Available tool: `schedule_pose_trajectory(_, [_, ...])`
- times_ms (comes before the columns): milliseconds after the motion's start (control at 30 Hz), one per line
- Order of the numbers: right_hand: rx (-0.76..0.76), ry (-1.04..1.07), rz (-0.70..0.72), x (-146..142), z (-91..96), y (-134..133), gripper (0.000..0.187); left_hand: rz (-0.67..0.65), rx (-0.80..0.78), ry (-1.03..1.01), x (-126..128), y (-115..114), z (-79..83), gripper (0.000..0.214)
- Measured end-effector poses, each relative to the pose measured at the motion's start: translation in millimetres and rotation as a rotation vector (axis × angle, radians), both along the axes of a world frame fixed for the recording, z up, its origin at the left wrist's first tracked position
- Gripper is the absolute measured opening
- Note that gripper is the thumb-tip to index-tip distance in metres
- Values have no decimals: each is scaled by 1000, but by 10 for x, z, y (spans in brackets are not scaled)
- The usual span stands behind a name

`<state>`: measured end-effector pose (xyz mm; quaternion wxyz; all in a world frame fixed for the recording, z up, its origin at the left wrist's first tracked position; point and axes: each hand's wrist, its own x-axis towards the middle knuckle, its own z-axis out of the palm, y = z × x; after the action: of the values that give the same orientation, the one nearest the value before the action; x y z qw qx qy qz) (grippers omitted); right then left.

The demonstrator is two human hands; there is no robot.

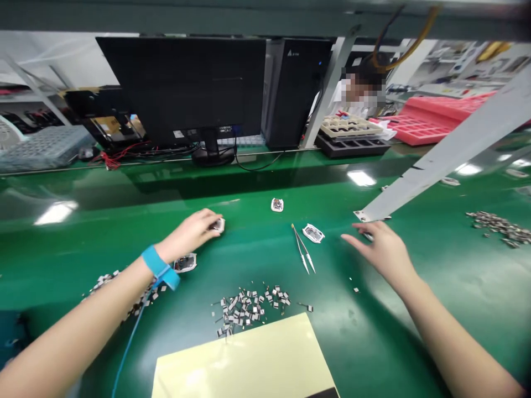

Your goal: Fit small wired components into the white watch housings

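The left hand (186,235) lay curled over a small white-framed component (218,225) on the green bench (53,260), its fingers (209,216) hiding most of it, so I couldn't tell whether it gripped. The right hand (384,254) was open, fingers spread, just above a half-hidden piece (367,236) by a grey bar (435,166). Steel tweezers (302,249) lay between, tips toward the wearer.
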<state>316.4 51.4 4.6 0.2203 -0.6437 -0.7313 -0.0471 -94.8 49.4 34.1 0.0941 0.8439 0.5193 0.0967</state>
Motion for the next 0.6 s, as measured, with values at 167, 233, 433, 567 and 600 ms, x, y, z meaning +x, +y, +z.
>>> schedule_pose_trajectory(167, [-149,-12,464,-698,140,-19,18,-74,-36,-80,626,-397,-215,41])
schedule_pose_trajectory(233, [-184,-34,533,-846,166,-7,18,-64,-26,-123,732,-448,-330,44])
schedule_pose_trajectory(433, [-221,-2,569,-968,146,-228,16,-141,-5,-251,717,-501,-307,30])
schedule_pose_trajectory(567, [-312,109,754,-1124,61,-331,21,-439,-31,-214,812,-553,-148,25])
schedule_pose_trajectory(600, [-311,114,774,-1168,36,-313,25,-515,-22,-172,861,-557,-124,26])
